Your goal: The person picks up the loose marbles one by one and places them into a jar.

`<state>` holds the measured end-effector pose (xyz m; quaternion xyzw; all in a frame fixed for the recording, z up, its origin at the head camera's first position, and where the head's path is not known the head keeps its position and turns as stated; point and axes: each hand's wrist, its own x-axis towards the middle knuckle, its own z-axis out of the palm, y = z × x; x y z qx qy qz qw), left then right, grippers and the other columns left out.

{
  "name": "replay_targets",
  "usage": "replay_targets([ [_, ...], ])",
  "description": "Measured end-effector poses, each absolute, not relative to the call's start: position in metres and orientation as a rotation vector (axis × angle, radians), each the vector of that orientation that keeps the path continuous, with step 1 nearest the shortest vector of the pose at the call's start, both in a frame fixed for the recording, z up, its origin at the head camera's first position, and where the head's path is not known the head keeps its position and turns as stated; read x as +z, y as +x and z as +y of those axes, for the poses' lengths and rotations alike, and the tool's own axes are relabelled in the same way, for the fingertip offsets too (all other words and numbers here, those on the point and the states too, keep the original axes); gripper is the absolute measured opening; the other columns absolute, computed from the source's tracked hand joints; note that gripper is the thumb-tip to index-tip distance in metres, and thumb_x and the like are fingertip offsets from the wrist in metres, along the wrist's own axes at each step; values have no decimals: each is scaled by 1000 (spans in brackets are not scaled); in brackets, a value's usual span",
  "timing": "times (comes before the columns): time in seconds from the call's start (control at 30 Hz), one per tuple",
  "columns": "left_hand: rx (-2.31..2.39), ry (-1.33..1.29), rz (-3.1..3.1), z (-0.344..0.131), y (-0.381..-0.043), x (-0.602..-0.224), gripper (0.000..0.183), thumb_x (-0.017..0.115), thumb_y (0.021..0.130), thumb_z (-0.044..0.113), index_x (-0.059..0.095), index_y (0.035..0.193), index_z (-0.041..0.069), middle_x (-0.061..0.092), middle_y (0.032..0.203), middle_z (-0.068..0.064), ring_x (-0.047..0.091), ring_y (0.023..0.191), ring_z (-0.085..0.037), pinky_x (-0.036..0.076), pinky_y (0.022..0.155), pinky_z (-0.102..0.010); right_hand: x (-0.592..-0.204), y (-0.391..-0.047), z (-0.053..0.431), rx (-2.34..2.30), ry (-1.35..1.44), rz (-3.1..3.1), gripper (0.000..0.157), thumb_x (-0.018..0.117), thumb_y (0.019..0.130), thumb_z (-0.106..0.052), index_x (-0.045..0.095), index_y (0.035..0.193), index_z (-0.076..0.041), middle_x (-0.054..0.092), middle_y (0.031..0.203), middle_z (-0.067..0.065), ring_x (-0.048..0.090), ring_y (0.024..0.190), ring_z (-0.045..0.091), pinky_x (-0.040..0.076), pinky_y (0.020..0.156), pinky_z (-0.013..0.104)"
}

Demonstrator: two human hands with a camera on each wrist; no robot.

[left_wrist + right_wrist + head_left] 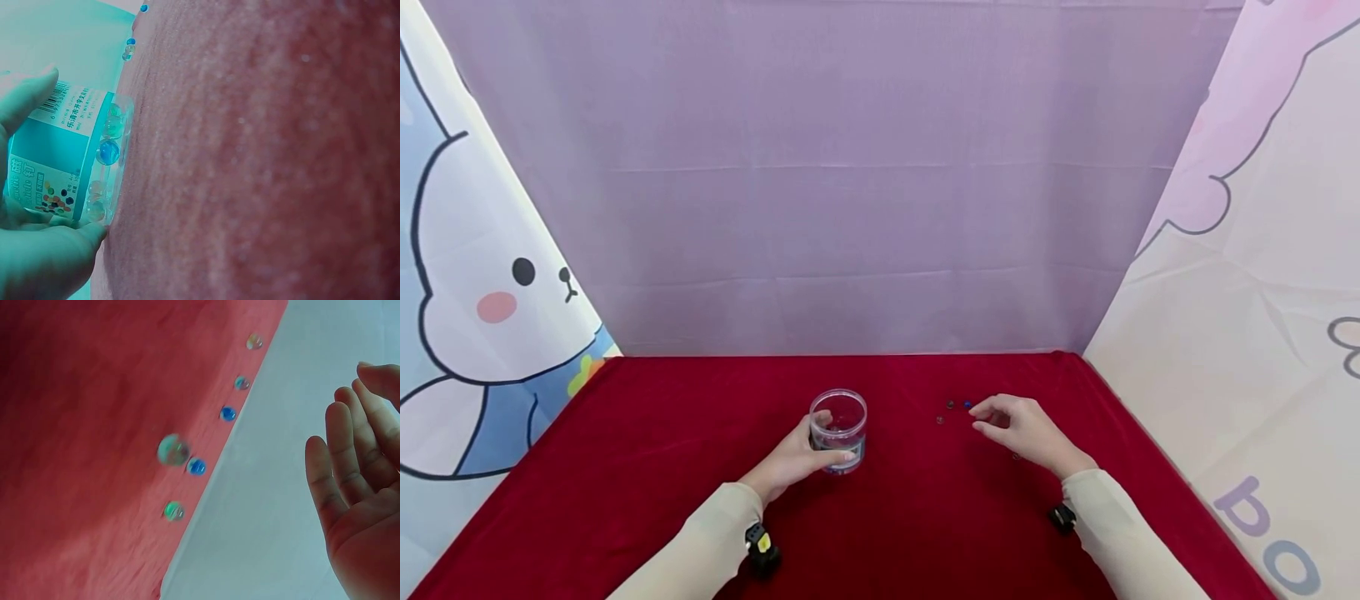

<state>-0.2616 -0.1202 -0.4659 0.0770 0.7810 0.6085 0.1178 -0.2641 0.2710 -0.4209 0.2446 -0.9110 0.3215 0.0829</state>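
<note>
A clear plastic jar (pixel 838 417) stands on the red cloth, and my left hand (pixel 793 458) grips it round the side. Its wall carries a printed label (pixel 47 150). Several glass marbles, one of them blue (pixel 108 152), show through the bottom of the jar in the left wrist view. To the right, my right hand (pixel 1022 432) hovers over the cloth with fingers loosely bent and nothing visible in them. Just left of its fingertips lie a blue marble (pixel 967 405) and a dark marble (pixel 951 405). The right wrist view shows several loose marbles, including a green one (pixel 174 511).
Red cloth (pixel 895 533) covers the table. A plain lilac curtain (pixel 850 183) hangs behind it, and printed cartoon sheets (pixel 497 250) border both sides. Another small marble (pixel 1017 456) lies under the right hand.
</note>
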Motion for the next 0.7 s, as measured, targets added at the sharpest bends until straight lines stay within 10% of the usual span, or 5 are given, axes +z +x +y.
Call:
replay_targets([
  [0.7, 1781, 225, 2273, -119, -261, -465, 96, 86, 81, 32, 30, 154, 7, 36, 156, -14, 37, 137, -34, 39, 106, -57, -427, -255, 309, 907, 636, -2736, 21, 76, 90, -11, 73, 110, -17, 68, 100, -10, 61, 85, 10, 55, 73, 27],
])
